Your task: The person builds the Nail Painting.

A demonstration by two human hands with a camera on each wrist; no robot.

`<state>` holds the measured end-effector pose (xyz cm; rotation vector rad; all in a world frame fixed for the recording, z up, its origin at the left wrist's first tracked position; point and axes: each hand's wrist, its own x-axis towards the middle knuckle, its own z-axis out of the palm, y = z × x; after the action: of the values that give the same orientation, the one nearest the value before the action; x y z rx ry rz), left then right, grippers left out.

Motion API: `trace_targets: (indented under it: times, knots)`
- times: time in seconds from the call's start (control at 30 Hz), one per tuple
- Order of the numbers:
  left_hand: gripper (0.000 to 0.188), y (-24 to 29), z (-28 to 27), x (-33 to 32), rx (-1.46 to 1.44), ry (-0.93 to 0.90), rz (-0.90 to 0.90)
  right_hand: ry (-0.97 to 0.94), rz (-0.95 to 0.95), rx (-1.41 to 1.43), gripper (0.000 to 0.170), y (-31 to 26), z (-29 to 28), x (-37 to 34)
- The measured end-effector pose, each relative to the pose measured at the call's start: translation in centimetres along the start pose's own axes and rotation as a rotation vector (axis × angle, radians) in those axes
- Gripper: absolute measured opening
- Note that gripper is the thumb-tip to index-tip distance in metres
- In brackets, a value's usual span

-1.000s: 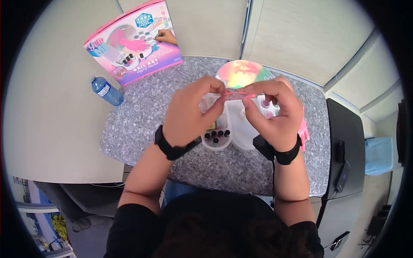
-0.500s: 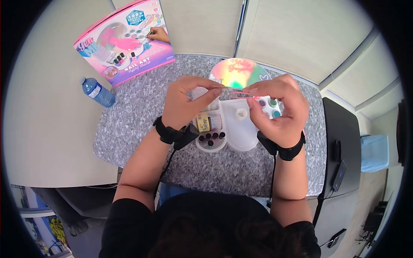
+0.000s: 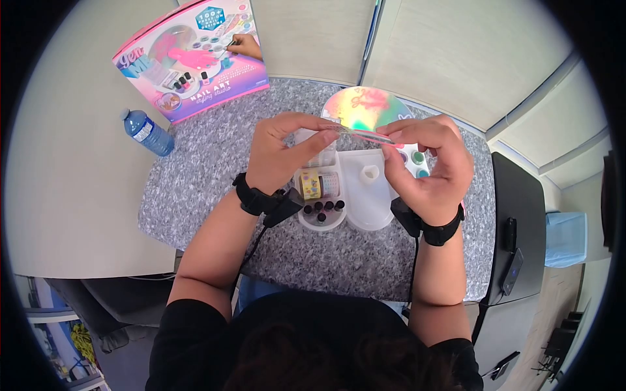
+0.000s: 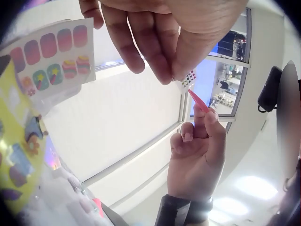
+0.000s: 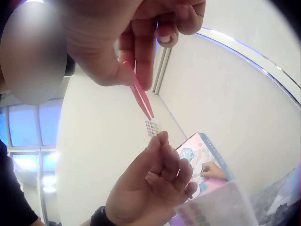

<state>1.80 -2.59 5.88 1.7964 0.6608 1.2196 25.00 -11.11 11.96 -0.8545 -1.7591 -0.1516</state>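
Between thumb and fingertips, my left hand [image 3: 277, 153] pinches a small clear sheet of coloured gem stickers [image 5: 151, 127], held up above the table. My right hand [image 3: 435, 166] grips pink tweezers [image 5: 141, 98] between thumb and forefinger. In the right wrist view the tweezer tips point down at the sheet's edge, right at the gems. The left wrist view shows the dotted sheet [image 4: 188, 79] under my fingertips, with the tweezers [image 4: 199, 100] coming from below. Under both hands lies a white compartment tray [image 3: 365, 208].
Black-capped bottles [image 3: 319, 207] and a yellow patterned roll [image 3: 310, 185] sit in the tray. Pots of colour [image 3: 418, 158] stand at its right. Behind are a shiny rounded panel [image 3: 365, 107], a nail art box [image 3: 195, 62] and a water bottle [image 3: 149, 132]. A nail sticker sheet [image 4: 63, 60] shows at left.
My hands have drawn slightly apart since a second ago. The tweezers, below the sheet half a second ago, now tilt up with their tips at its edge. The head view has shifted a little.
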Motion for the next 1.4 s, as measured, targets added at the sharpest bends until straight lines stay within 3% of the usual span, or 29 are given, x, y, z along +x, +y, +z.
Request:
trace_targets:
  times: [0.47,1.0,1.4]
  knots:
    - [0.014,-0.2,0.2,-0.1,-0.129,0.015,-0.082,-0.027,0.056,-0.025,0.025,0.0,0.2,0.1]
    - [0.014,-0.2,0.2,-0.1,-0.167,0.001,-0.084,0.002,0.073,0.017,0.025,0.1,0.0,-0.1]
    - [0.016,-0.3,0.2,-0.1,-0.16,-0.042,-0.057,-0.079,0.15,0.021,0.02,0.3,1.7,-0.8]
